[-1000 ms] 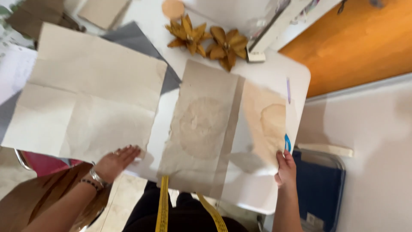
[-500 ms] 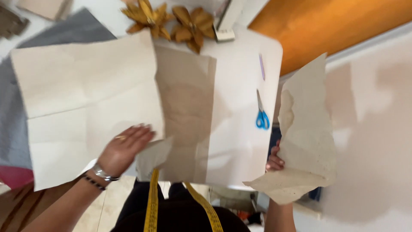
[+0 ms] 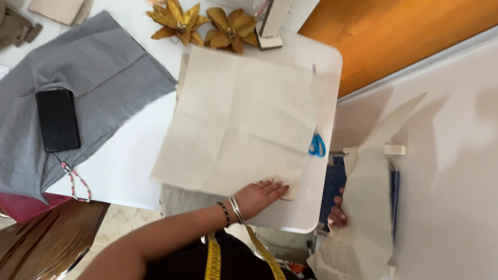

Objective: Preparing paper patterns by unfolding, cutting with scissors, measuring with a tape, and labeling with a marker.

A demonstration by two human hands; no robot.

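I see a large cream paper sheet (image 3: pixel 238 122) lying flat and creased on the white table, my left hand pressing its near edge, while another crumpled cream sheet (image 3: pixel 363 207) hangs off the table's right side.

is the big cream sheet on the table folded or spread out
Spread out: the cream sheet lies flat on the white table, crease lines showing, left hand pressing its near edge.
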